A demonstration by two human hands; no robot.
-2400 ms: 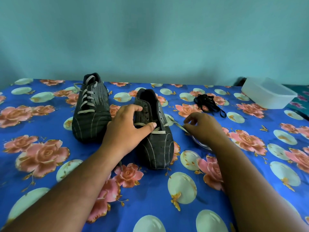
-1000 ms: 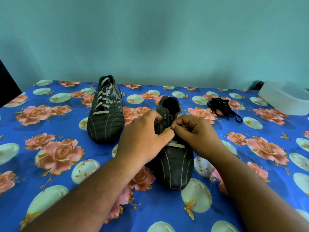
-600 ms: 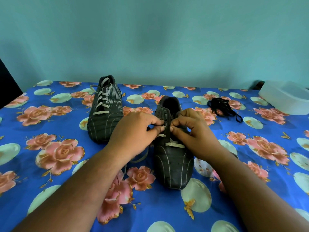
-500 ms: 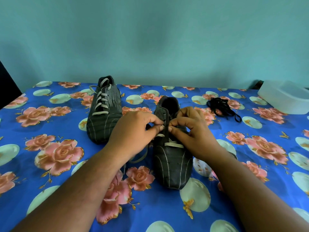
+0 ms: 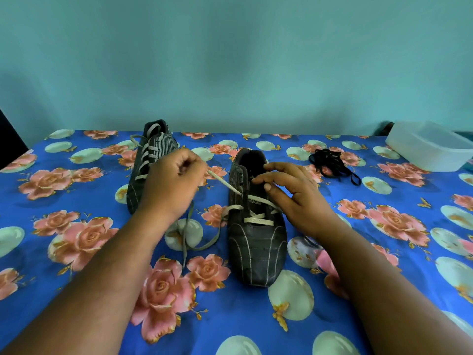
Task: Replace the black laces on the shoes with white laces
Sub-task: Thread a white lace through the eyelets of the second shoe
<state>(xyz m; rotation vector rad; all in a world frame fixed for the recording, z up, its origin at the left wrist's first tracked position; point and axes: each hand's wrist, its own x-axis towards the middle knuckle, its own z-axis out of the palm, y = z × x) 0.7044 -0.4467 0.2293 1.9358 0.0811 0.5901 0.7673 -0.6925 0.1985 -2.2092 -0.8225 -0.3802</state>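
Note:
Two dark striped shoes stand on the flowered cloth. The left shoe (image 5: 147, 170) is laced with a white lace up its front. The right shoe (image 5: 256, 242) has a white lace (image 5: 225, 184) crossed through its lower eyelets. My left hand (image 5: 174, 185) grips one end of that lace and holds it taut, up and to the left of the shoe. Slack lace loops on the cloth below that hand. My right hand (image 5: 294, 198) rests with spread fingers over the shoe's tongue and right side.
A heap of black laces (image 5: 330, 165) lies behind the right shoe. A white plastic tub (image 5: 430, 147) sits at the back right. The blue flowered cloth (image 5: 76, 226) covers the whole table, and a teal wall stands right behind it.
Both hands were pinching the lace at an eyelet over the right shoe. Now my left hand has drawn the lace out to the left, and my right hand has let go and spread its fingers.

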